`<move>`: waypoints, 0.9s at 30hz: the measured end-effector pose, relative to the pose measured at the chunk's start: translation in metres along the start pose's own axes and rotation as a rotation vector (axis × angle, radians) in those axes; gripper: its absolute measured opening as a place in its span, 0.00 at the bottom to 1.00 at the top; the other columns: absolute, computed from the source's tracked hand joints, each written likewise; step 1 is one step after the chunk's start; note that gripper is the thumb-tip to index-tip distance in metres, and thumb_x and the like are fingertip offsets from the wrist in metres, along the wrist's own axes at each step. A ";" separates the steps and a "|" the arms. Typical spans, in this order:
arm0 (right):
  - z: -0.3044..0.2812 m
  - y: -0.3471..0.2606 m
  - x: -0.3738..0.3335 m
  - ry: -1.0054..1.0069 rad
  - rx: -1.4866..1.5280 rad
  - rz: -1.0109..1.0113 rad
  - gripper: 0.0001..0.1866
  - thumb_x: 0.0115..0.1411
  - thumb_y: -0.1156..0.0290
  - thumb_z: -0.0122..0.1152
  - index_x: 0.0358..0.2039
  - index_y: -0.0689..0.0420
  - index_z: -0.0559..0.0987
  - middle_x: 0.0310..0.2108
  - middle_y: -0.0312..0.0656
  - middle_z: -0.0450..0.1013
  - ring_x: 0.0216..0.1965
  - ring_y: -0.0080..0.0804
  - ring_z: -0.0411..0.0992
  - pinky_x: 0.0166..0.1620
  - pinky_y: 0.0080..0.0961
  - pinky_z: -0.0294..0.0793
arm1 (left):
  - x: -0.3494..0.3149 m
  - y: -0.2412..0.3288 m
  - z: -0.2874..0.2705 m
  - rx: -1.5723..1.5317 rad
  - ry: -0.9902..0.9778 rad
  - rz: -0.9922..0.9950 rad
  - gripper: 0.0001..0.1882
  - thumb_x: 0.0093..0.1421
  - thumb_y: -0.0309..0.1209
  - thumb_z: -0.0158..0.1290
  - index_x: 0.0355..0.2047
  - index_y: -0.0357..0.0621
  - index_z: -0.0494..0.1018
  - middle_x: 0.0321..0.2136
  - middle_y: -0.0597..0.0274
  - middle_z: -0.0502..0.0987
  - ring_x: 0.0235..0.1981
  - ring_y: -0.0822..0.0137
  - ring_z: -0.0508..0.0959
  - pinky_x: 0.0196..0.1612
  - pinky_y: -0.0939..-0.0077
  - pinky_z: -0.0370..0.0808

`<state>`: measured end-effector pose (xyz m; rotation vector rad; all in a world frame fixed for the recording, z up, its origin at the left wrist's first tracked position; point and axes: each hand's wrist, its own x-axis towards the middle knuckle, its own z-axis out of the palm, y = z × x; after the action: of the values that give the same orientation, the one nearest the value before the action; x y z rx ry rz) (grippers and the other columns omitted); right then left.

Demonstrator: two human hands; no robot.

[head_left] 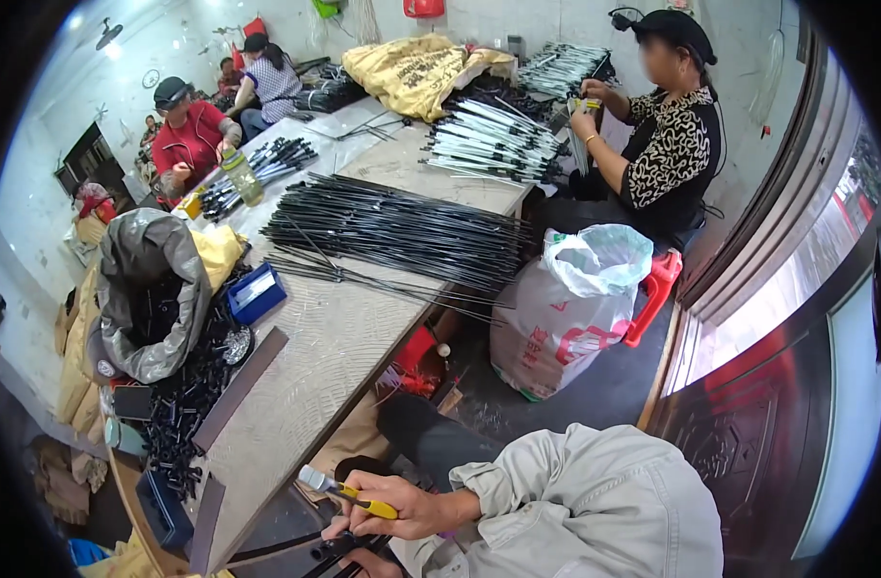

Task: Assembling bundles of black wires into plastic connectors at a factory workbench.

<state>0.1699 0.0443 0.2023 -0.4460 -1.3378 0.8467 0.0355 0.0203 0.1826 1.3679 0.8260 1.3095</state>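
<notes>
Near the bottom edge, my right hand (402, 506) is closed round a small hammer-like tool (373, 505) with a yellow-and-black handle and a pale grey head. Its exact kind is unclear. Just below, my left hand (375, 562) is partly cut off by the frame. Its fingers are closed on thin black rods (344, 547) with a dark, thicker end, close under my right hand. Both hands are beside the near corner of the worktable (306, 395). A large bundle of long black rods (392, 231) lies across the table further off.
Black fittings (176, 424) spill from a grey sack (156, 337) at left, beside a blue box (258, 294). A white plastic bag (566, 318) and a red stool (657, 294) stand right of the table. Co-workers sit around it; white rods (498, 140) lie near one person (667, 144).
</notes>
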 end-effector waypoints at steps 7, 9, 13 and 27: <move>0.012 -0.005 -0.011 0.056 0.049 -0.001 0.06 0.56 0.75 0.57 0.31 0.63 0.71 0.32 0.43 0.61 0.35 0.34 0.70 0.37 0.22 0.66 | -0.003 0.002 -0.001 0.081 -0.003 0.098 0.26 0.63 0.51 0.36 0.46 0.39 0.60 0.42 0.58 0.64 0.43 0.66 0.67 0.47 0.73 0.65; 0.010 0.002 -0.010 0.005 -0.061 -0.012 0.07 0.55 0.74 0.57 0.32 0.63 0.71 0.33 0.43 0.63 0.36 0.36 0.71 0.37 0.22 0.66 | -0.001 -0.011 -0.013 0.128 -0.030 0.169 0.26 0.63 0.50 0.35 0.47 0.39 0.61 0.41 0.59 0.65 0.38 0.68 0.68 0.38 0.76 0.69; -0.003 -0.002 0.001 -0.160 -0.436 -0.028 0.09 0.52 0.68 0.58 0.34 0.57 0.76 0.35 0.43 0.68 0.35 0.42 0.71 0.33 0.25 0.70 | -0.013 -0.024 -0.028 -0.130 0.164 0.069 0.24 0.65 0.47 0.33 0.51 0.40 0.59 0.46 0.56 0.65 0.49 0.62 0.66 0.53 0.67 0.62; -0.081 -0.037 0.051 -0.948 -1.321 -0.278 0.14 0.40 0.73 0.57 0.32 0.60 0.76 0.32 0.41 0.67 0.26 0.30 0.65 0.27 0.22 0.64 | 0.023 0.006 -0.013 -0.051 -0.042 -0.126 0.32 0.57 0.58 0.41 0.42 0.37 0.64 0.30 0.64 0.67 0.30 0.76 0.66 0.34 0.81 0.64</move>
<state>0.2581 0.0735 0.2457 -0.8731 -2.7105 -0.2744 0.0254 0.0436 0.1934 1.2786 0.8315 1.1922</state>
